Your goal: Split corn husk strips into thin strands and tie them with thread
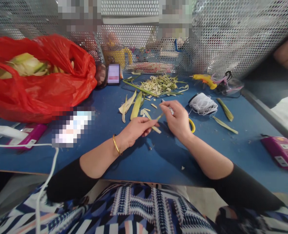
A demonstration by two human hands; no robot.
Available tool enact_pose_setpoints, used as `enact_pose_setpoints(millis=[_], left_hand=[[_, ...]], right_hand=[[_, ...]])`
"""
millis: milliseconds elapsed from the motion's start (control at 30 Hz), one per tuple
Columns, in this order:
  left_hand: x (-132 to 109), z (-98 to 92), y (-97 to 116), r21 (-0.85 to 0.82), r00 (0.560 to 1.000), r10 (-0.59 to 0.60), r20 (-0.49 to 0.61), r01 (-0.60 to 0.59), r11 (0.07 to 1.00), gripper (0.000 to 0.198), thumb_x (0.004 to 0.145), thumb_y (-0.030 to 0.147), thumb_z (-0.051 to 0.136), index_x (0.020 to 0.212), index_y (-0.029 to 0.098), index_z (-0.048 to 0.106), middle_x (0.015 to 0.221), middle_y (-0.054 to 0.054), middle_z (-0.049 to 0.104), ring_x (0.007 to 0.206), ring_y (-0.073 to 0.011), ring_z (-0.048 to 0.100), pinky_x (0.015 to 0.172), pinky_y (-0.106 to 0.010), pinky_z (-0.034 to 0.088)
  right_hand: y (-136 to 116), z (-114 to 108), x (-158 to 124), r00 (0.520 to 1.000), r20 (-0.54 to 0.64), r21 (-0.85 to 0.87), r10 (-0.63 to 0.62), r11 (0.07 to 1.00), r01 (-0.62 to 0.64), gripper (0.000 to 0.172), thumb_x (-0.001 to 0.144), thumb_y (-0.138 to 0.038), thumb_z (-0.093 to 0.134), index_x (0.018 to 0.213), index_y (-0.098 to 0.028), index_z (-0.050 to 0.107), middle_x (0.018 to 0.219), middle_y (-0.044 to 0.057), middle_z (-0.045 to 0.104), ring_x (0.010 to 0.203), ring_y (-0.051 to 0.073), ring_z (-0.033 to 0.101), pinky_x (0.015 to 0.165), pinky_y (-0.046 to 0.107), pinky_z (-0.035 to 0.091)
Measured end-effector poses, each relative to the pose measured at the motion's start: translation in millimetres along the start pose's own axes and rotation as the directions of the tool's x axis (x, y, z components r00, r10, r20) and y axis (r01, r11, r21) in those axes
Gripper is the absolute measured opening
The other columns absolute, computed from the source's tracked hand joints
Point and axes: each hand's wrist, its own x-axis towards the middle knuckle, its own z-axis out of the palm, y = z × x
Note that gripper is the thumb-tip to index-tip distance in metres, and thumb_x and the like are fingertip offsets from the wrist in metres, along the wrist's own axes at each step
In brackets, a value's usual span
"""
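My left hand (137, 128) pinches a strip (160, 116), dial centre, seemingly to steady it; my right hand (179, 119) curls around some metal (171, 111) I can't identify. Chips (160, 85) lie at 12 o'clock, thread (203, 104) at 2, likely kept within reach. White marks on the box (281, 151) past 3 are unreadable.

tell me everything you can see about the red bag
The red bag looks like thin, glossy plastic, crumpled and creased. It sits on the left of the blue table, in front of the mesh screen, its left side cut off by the picture's edge. Its mouth gapes open, showing pale green, leafy husks inside. A twisted strip at the left looks like a handle. Neither of the wearer's hands touches it.
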Motion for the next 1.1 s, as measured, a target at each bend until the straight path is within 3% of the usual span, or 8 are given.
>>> enact_pose_setpoints(millis=[100,167,300,400,767,867,1000,1100], left_hand=[[3.8,-4.8,5.9,-0.271,0.995,-0.068,-0.078,0.045,0.962,0.024,0.090,0.036,0.072,0.080,0.014,0.078,0.062,-0.002,0.065,0.055,-0.0096,0.058,0.057,-0.022,0.046],[5.3,-7.3,8.7,-0.386,0.994,-0.053,-0.094,0.013,0.922,0.016,0.090,0.026,0.071,0.081,0.014,0.078,0.072,-0.006,0.073,0.067,-0.0121,0.068,0.069,-0.024,0.054],[6.3,-7.2,5.1,-0.409,0.992,0.068,-0.109,-0.107,0.906,0.006,0.077,0.013,0.078,0.083,0.015,0.081,0.089,-0.008,0.080,0.086,-0.0160,0.074,0.085,-0.027,0.057],[7.7,-5.3,-2.7,-0.352,0.987,0.120,-0.106,-0.150,0.924,0.012,0.073,0.020,0.084,0.084,0.017,0.082,0.093,-0.008,0.081,0.093,-0.0217,0.074,0.087,-0.032,0.058],[9.4,-7.7,-3.9,-0.265,0.974,0.158,-0.164,-0.198,0.944,0.015,0.073,0.026,0.083,0.083,0.016,0.077,0.084,-0.007,0.078,0.077,-0.0224,0.072,0.065,-0.033,0.055],[7.9,-10.3,1.0,-0.287,0.977,0.138,-0.165,-0.182,0.941,0.017,0.072,0.023,0.083,0.084,0.014,0.075,0.083,-0.007,0.077,0.076,-0.0200,0.072,0.071,-0.032,0.057],[3.5,-10.8,7.6,-0.300,0.985,0.114,-0.130,-0.149,0.942,0.015,0.070,0.015,0.083,0.082,0.014,0.074,0.078,-0.004,0.074,0.076,-0.0159,0.071,0.080,-0.030,0.056],[0.6,-8.7,9.0,-0.292,0.995,0.084,-0.049,-0.095,0.952,0.013,0.072,0.021,0.082,0.077,0.015,0.071,0.069,-0.001,0.067,0.064,-0.0122,0.064,0.069,-0.028,0.054]], right_hand=[[-9.6,-9.4,-0.6,0.969,-0.140,-0.152,-0.204,0.971,0.182,0.023,0.094,-0.033,0.058,0.074,-0.024,0.063,0.081,0.006,0.071,0.083,0.023,0.062,0.081,0.037,0.045],[-15.3,-8.7,-6.4,0.976,-0.066,-0.150,-0.207,0.969,0.195,0.030,0.095,-0.035,0.058,0.068,-0.023,0.060,0.070,0.004,0.066,0.071,0.020,0.059,0.073,0.035,0.044],[-15.2,7.8,-19.8,0.956,0.291,-0.012,0.044,0.999,-0.042,0.031,0.091,-0.040,0.066,0.067,-0.021,0.067,0.072,0.003,0.070,0.066,0.017,0.060,0.065,0.030,0.043],[-9.0,17.9,-23.8,0.896,0.408,0.056,0.174,0.975,-0.215,0.029,0.089,-0.038,0.066,0.067,-0.019,0.070,0.070,0.003,0.072,0.066,0.017,0.061,0.063,0.028,0.043],[-12.7,11.8,-21.4,0.858,0.514,0.299,-0.016,0.940,-0.162,0.030,0.086,-0.037,0.062,0.062,-0.020,0.068,0.088,0.005,0.067,0.085,0.019,0.063,0.083,0.032,0.050],[-12.3,5.7,-15.0,0.832,0.551,0.191,0.066,0.960,-0.203,0.040,0.089,-0.050,0.061,0.063,-0.020,0.067,0.077,0.004,0.067,0.075,0.018,0.061,0.074,0.031,0.048],[-7.6,0.6,-4.9,0.876,0.385,0.132,0.292,0.921,-0.365,0.048,0.084,-0.068,0.063,0.071,-0.022,0.059,0.062,0.000,0.063,0.062,0.017,0.060,0.062,0.030,0.045],[-6.3,2.5,-2.8,0.877,0.401,0.216,0.265,0.903,-0.372,0.051,0.079,-0.072,0.067,0.069,-0.023,0.055,0.058,-0.001,0.063,0.059,0.016,0.061,0.062,0.029,0.046]])
